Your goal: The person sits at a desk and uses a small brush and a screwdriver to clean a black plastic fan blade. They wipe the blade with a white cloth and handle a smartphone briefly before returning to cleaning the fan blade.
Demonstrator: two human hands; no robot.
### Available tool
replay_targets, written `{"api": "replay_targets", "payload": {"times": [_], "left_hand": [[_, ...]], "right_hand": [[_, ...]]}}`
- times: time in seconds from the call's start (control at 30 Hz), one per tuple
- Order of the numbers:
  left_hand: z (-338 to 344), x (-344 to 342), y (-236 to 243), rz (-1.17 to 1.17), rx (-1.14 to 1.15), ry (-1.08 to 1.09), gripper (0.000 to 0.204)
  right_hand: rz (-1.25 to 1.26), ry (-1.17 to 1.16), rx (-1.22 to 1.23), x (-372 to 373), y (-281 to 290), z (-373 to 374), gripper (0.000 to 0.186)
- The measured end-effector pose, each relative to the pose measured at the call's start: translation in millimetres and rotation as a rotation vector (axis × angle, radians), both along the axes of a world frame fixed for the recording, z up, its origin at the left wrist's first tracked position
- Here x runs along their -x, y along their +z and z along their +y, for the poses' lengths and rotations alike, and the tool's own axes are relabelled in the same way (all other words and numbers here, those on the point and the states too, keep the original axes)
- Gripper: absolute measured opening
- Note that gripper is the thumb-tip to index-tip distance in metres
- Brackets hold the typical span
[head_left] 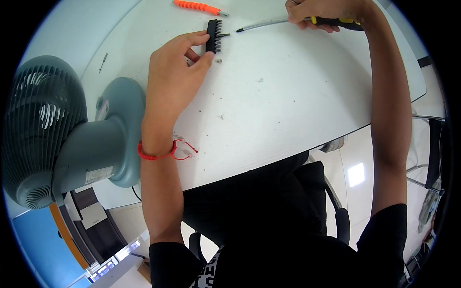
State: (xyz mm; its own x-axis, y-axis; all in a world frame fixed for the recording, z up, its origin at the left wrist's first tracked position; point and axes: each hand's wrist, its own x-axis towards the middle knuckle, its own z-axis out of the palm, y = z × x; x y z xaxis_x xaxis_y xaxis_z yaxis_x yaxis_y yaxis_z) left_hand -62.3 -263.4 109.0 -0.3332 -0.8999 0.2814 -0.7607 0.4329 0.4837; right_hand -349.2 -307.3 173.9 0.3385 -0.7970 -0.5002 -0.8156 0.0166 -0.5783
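My left hand (177, 67) pinches a black bit holder (211, 36) between thumb and fingers on the white table. Several metal screwdriver bits line its right side, and one bit (223, 35) sticks out farther than the others. In my right hand (317, 12) is a screwdriver (261, 25) with a black and yellow handle. Its long shaft points left, and the dark tip stands a short way right of the protruding bit, apart from it. Beyond the holder lies an orange flexible bit extension (199, 6) with a metal end. A small metal piece (219, 61) rests near my left thumb.
A grey-green fan (86, 139) stands at the table's left, close to my left forearm. A thin metal tool (103, 63) lies near the far left edge. Small dark crumbs dot the white table (288, 77). A chair (434, 153) is off to the right.
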Motion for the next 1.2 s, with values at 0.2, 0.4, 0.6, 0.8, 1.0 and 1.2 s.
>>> {"api": "replay_targets", "payload": {"times": [0.2,0.4,0.6,0.8,1.0,1.2], "left_hand": [[-1.3,-1.8,-1.3,0.011,0.010,-0.020,0.029],[-3.2,-2.7,-4.7,0.025,0.024,-0.048,0.028],[-1.2,-0.7,-1.5,0.010,0.006,-0.023,0.028],[-1.2,-0.4,-2.0,0.007,0.013,-0.032,0.028],[-0.1,-0.4,-1.4,0.026,0.016,-0.047,0.028],[-3.9,-3.5,-6.8,0.020,0.040,-0.053,0.032]], "right_hand": [[-0.002,-0.031,-0.013,-2.9,1.7,2.6,0.025],[-0.049,0.016,-0.020,-1.3,2.7,2.6,0.025],[-0.051,0.006,-0.016,-4.4,-4.5,-1.6,0.025],[0.025,0.002,0.027,-9.5,0.3,2.8,0.025],[0.027,0.006,0.022,-10.3,0.0,2.2,0.024],[-0.007,-0.002,0.007,-5.7,-3.6,-0.3,0.025]]}}
